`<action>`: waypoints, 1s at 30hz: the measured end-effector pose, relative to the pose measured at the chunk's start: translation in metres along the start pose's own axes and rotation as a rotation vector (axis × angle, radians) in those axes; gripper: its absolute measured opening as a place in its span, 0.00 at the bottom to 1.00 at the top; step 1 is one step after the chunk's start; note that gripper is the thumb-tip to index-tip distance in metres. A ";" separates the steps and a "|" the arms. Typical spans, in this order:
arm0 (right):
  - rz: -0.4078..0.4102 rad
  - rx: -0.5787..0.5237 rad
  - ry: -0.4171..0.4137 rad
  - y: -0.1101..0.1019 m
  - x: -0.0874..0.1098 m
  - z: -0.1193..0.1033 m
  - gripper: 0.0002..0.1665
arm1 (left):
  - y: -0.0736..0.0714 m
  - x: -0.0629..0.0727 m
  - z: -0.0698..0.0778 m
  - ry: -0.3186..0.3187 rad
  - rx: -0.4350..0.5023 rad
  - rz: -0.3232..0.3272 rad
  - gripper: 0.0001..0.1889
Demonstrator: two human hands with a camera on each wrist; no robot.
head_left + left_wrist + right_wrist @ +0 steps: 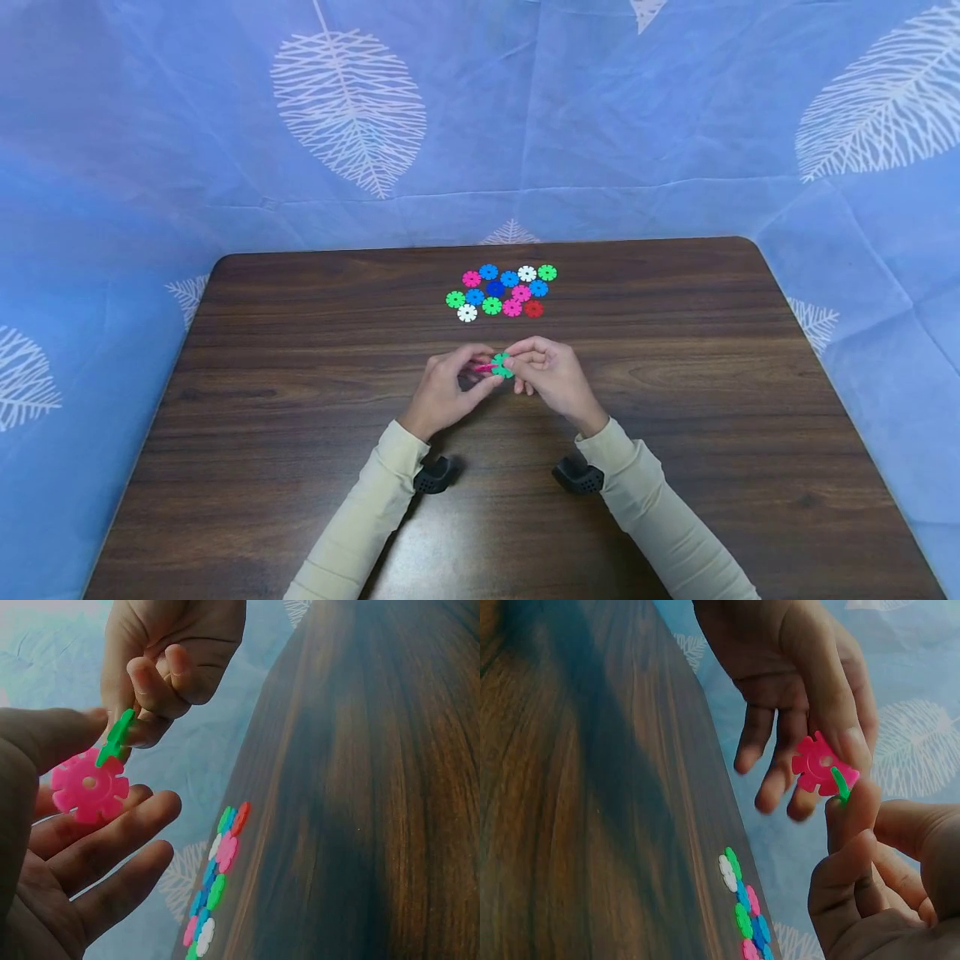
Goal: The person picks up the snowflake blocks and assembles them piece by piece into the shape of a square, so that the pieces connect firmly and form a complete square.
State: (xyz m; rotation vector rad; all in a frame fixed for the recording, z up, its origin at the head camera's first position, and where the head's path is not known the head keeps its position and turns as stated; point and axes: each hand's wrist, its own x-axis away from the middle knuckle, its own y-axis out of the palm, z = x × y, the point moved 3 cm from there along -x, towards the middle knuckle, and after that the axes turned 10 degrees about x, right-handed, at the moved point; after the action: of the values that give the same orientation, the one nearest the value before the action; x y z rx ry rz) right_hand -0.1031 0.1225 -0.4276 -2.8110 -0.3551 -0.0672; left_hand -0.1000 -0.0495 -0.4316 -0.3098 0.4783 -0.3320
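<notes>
Slightly above the tabletop, my left hand holds a pink notched plastic disc by its edge, thumb on one side and fingers behind. My right hand pinches a green notched disc between thumb and forefinger. The two discs meet crosswise at their rims; in the right wrist view the green disc looks set into a slot of the pink disc, though how deep I cannot tell. The left hand's other fingers are spread, while those of the right are loosely curled.
Beyond the hands, several notched discs in blue, pink, green, white and red lie flat in a loose cluster, among them a red disc and a white disc. They rest on a dark wooden table. A blue leaf-patterned cloth hangs behind.
</notes>
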 end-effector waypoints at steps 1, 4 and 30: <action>-0.006 0.000 -0.003 0.002 0.000 0.000 0.13 | 0.000 0.000 0.000 -0.009 -0.012 -0.007 0.19; -0.021 -0.005 0.005 0.007 -0.001 0.000 0.13 | 0.001 -0.001 -0.001 -0.028 -0.040 -0.024 0.22; 0.188 0.611 0.179 -0.045 -0.061 0.037 0.18 | -0.014 0.007 -0.009 -0.110 -0.104 0.025 0.21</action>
State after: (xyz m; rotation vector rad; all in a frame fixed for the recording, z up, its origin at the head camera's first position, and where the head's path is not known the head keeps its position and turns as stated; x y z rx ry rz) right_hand -0.1732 0.1607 -0.4549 -2.1988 -0.0496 -0.1404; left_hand -0.1017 -0.0669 -0.4368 -0.4201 0.3918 -0.2646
